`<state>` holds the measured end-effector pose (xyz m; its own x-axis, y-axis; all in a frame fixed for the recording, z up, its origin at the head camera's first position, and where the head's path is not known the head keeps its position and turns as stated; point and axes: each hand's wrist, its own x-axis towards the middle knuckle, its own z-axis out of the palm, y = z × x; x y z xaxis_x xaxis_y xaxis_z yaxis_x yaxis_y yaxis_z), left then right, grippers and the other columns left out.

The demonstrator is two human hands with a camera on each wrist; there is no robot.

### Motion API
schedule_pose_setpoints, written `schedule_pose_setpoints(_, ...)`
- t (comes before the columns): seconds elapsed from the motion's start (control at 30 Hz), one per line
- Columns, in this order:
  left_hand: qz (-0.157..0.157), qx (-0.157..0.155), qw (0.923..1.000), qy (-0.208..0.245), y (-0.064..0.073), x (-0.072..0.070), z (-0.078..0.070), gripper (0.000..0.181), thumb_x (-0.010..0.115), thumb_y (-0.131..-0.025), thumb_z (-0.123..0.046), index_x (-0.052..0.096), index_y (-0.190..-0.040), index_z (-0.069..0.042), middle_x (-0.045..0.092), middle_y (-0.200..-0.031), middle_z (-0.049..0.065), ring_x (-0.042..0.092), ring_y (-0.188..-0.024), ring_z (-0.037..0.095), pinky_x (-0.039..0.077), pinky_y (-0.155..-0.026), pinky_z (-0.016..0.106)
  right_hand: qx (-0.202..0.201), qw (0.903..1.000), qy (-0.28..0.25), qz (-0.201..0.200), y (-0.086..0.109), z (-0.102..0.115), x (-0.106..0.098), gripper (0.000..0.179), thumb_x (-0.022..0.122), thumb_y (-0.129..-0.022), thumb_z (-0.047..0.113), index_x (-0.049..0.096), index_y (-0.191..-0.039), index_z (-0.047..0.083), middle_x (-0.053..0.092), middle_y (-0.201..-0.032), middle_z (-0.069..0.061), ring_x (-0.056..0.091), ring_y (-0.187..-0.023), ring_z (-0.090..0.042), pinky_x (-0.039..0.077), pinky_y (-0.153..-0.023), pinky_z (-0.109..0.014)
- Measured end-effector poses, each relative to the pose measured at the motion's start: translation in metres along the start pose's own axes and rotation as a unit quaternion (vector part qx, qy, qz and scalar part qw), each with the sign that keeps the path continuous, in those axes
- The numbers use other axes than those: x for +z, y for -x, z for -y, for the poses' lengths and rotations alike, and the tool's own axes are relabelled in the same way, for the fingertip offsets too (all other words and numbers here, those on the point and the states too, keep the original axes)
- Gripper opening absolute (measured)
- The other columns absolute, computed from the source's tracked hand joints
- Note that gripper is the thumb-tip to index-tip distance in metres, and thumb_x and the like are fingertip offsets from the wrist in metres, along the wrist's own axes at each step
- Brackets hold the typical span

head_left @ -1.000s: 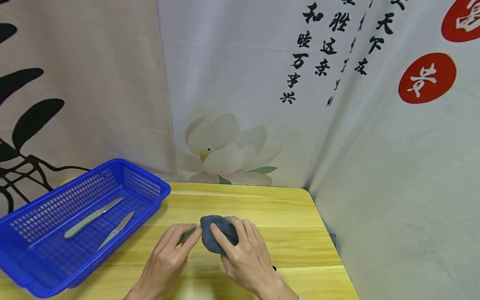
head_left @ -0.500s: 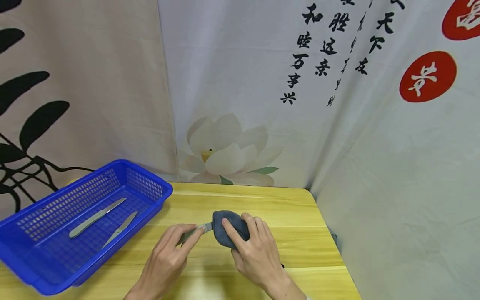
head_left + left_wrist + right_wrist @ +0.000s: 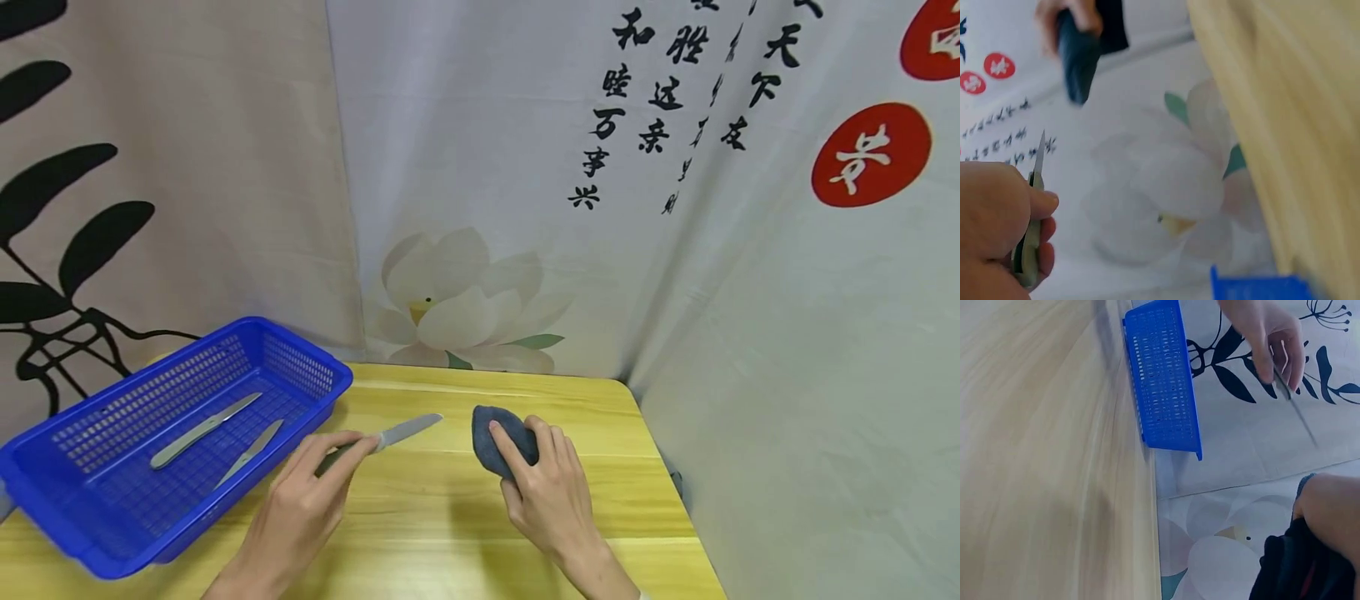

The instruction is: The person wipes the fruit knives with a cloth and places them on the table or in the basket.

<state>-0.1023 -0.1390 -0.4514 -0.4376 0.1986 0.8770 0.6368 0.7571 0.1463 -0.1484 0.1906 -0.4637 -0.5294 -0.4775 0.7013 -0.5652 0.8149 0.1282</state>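
My left hand (image 3: 303, 487) holds a knife (image 3: 411, 428) by its greenish handle, its bare blade pointing right and away in the head view. The left wrist view shows the thumb and fingers round the knife's handle (image 3: 1030, 244), blade tip up. A folded blue-grey cloth (image 3: 497, 440) is gripped in my right hand (image 3: 551, 500), to the right of the blade and apart from it. Both hands are above the wooden table. In the right wrist view the dark cloth (image 3: 1300, 569) bunches under the right hand.
At the left of the wooden table (image 3: 420, 533) stands a blue plastic basket (image 3: 300, 354) with mesh walls. Inside it lie a knife (image 3: 202, 429) with a pale handle and another knife (image 3: 251, 452), partly hidden by the near wall. A printed curtain (image 3: 480, 167) hangs behind the table.
The cloth has slid off the knife's blade to the right with my right hand, baring the blade. My left hand has moved slightly left with the knife.
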Motion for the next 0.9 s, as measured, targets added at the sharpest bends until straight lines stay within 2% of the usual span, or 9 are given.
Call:
schedule_pose_setpoints(0.17,-0.027,-0.021,0.9993,0.014,-0.016,-0.020,0.025,0.047,0.050,-0.122,-0.035,0.086,-0.120,-0.005,0.079,-0.109,0.012,0.072,-0.093,0.024,0.056,-0.077,0.021,0.005,1.0000,-0.004,0.005,0.008,-0.006,0.000,0.074,0.082,-0.077,0.012,0.074,-0.150,0.023,0.066,-0.128,-0.022,0.057,-0.095,-0.030,0.055,-0.080,-0.043)
schedule_pose_setpoints(0.3,0.005,-0.058,0.9983,0.002,-0.022,-0.042,0.048,0.053,0.051,-0.121,-0.044,0.085,-0.122,-0.004,0.079,-0.111,0.012,0.070,-0.092,0.020,0.050,-0.073,0.014,0.010,0.9999,-0.006,0.006,0.013,-0.008,0.000,0.075,0.082,-0.075,0.011,0.075,-0.148,0.022,0.066,-0.128,-0.022,0.058,-0.096,-0.030,0.056,-0.080,-0.043)
schedule_pose_setpoints(0.4,0.032,-0.084,0.9958,-0.014,-0.025,-0.058,0.067,0.023,0.075,-0.111,-0.021,0.084,-0.124,-0.004,0.078,-0.112,0.012,0.069,-0.090,0.016,0.048,-0.070,0.010,0.014,0.9998,-0.009,0.005,0.017,-0.010,0.000,0.075,0.082,-0.074,0.011,0.075,-0.148,0.022,0.066,-0.127,-0.023,0.058,-0.097,-0.030,0.056,-0.080,-0.044)
schedule_pose_setpoints(0.43,0.035,-0.091,0.9951,-0.018,-0.026,-0.062,0.073,0.021,0.081,-0.104,-0.011,0.084,-0.124,-0.004,0.079,-0.112,0.013,0.069,-0.089,0.014,0.048,-0.070,0.008,0.016,0.9998,-0.010,0.005,0.018,-0.011,0.000,0.075,0.082,-0.074,0.010,0.075,-0.148,0.022,0.066,-0.127,-0.023,0.058,-0.096,-0.030,0.056,-0.080,-0.043)
schedule_pose_setpoints(0.53,0.050,-0.123,0.9905,-0.037,-0.027,-0.072,0.094,0.047,0.090,-0.080,0.013,0.084,-0.124,-0.005,0.080,-0.113,0.015,0.067,-0.089,0.009,0.047,-0.070,0.005,0.019,0.9997,-0.010,0.007,0.021,-0.012,-0.001,0.076,0.082,-0.074,0.010,0.075,-0.148,0.022,0.066,-0.126,-0.022,0.057,-0.095,-0.029,0.055,-0.079,-0.043)
schedule_pose_setpoints(0.57,0.058,-0.135,0.9883,-0.044,-0.027,-0.074,0.101,0.047,0.090,-0.080,0.012,0.084,-0.124,-0.006,0.080,-0.113,0.016,0.067,-0.089,0.009,0.046,-0.069,0.005,0.020,0.9997,-0.010,0.008,0.022,-0.013,-0.001,0.076,0.082,-0.074,0.010,0.075,-0.149,0.022,0.066,-0.126,-0.022,0.057,-0.095,-0.029,0.054,-0.079,-0.043)
schedule_pose_setpoints(0.63,0.079,-0.158,0.9829,-0.053,-0.025,-0.079,0.114,0.046,0.090,-0.082,0.010,0.082,-0.125,-0.005,0.080,-0.112,0.019,0.067,-0.086,0.012,0.044,-0.064,0.009,0.023,0.9996,-0.009,0.012,0.024,-0.014,-0.001,0.076,0.082,-0.074,0.010,0.075,-0.148,0.022,0.066,-0.126,-0.022,0.057,-0.094,-0.029,0.054,-0.079,-0.043)
schedule_pose_setpoints(0.8,0.146,-0.212,0.9649,-0.052,-0.018,-0.087,0.144,0.041,0.087,-0.091,0.005,0.078,-0.130,-0.001,0.078,-0.118,0.029,0.073,-0.094,0.040,0.044,-0.061,0.021,0.032,0.9992,-0.004,0.023,0.030,-0.017,-0.002,0.076,0.084,-0.073,0.010,0.075,-0.148,0.022,0.067,-0.127,-0.022,0.059,-0.096,-0.029,0.056,-0.079,-0.043)
schedule_pose_setpoints(0.9,0.184,-0.242,0.9518,-0.042,-0.011,-0.089,0.161,0.038,0.084,-0.095,0.003,0.076,-0.132,0.000,0.077,-0.121,0.032,0.073,-0.103,0.052,0.058,-0.069,0.040,0.035,0.9990,-0.004,0.026,0.033,-0.019,-0.003,0.076,0.084,-0.074,0.010,0.075,-0.148,0.023,0.067,-0.127,-0.022,0.058,-0.096,-0.029,0.055,-0.079,-0.042)
